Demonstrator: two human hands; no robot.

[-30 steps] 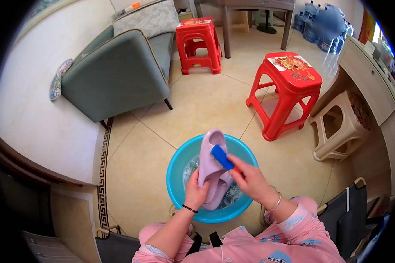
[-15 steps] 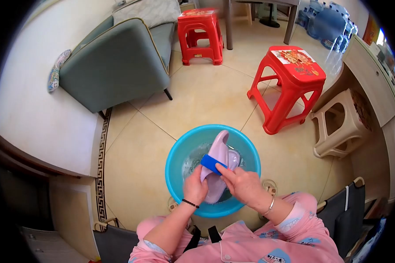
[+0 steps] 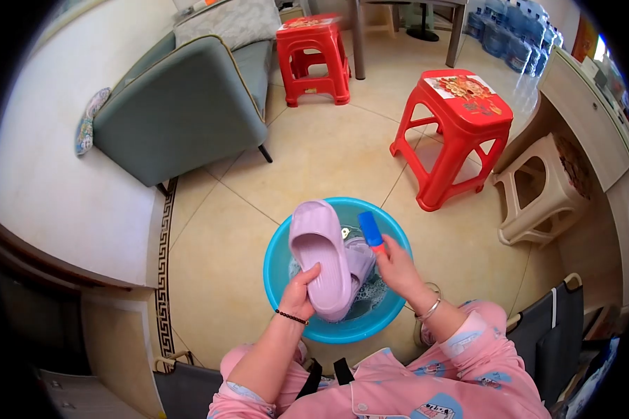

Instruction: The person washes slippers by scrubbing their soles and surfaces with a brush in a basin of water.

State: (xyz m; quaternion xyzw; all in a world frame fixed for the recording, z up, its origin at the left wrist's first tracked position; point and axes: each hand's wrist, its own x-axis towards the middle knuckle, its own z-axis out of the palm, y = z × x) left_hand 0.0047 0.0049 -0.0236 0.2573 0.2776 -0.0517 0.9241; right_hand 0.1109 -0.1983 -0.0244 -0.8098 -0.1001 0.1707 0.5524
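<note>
Over a blue plastic basin (image 3: 270, 283) my left hand (image 3: 298, 293) grips a lilac slipper (image 3: 330, 283) by its side, thumb on the insole. The slipper is tilted, with its closed toe pointing away from me and its opening facing up. To its right, my right hand (image 3: 398, 265) is closed round the red handle end of a blue brush (image 3: 369, 228), held above the basin and apart from the slipper. A second lilac slipper (image 3: 360, 257) lies in the basin, partly hidden behind the first. Sudsy water (image 3: 372, 293) shows in the bottom of the basin.
Two red plastic stools (image 3: 461, 133) stand on the tiled floor ahead, and a beige stool (image 3: 541, 188) is by the desk on the right. A grey-green armchair (image 3: 189, 105) stands at the left. Large water bottles (image 3: 514, 35) are at the back right.
The slipper in my left hand has been turned so its opening now faces up. My right hand has drawn the brush off the slipper, to the right.
</note>
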